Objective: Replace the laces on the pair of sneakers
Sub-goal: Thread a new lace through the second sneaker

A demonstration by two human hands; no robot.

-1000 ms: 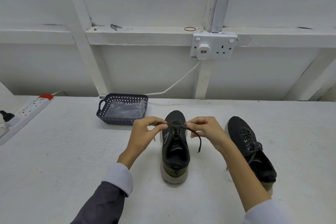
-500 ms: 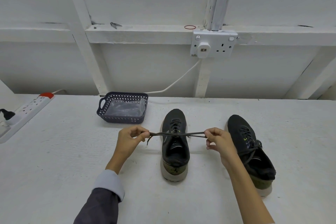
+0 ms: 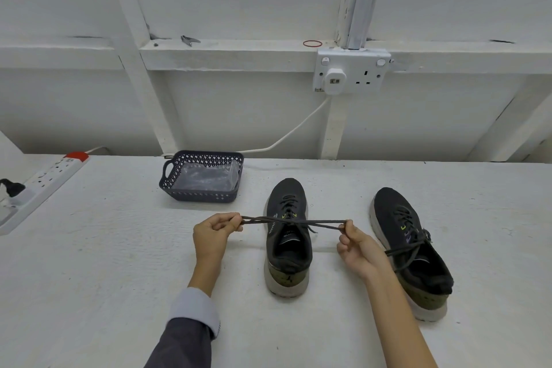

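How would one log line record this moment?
left hand: pinches lace | right hand: pinches lace | lace: stretched across centre sneaker | other sneaker: laced

I see two black shoes, the middle sneaker (image 3: 288,236) and the right-hand sneaker (image 3: 409,251), each with an off-white sole, an olive-green heel patch and small yellow-green marks by the eyelets; the right-hand one also shows a touch of purple. The lace (image 3: 292,220) is dark grey. The tabletop (image 3: 104,263) is white. The basket (image 3: 203,196) is slate blue with a diamond lattice. The power strip (image 3: 44,185) is white with a red end. The rubber band (image 3: 312,43) is red on the white ledge (image 3: 239,52). The sleeve (image 3: 185,337) is dark grey with a pale cuff.
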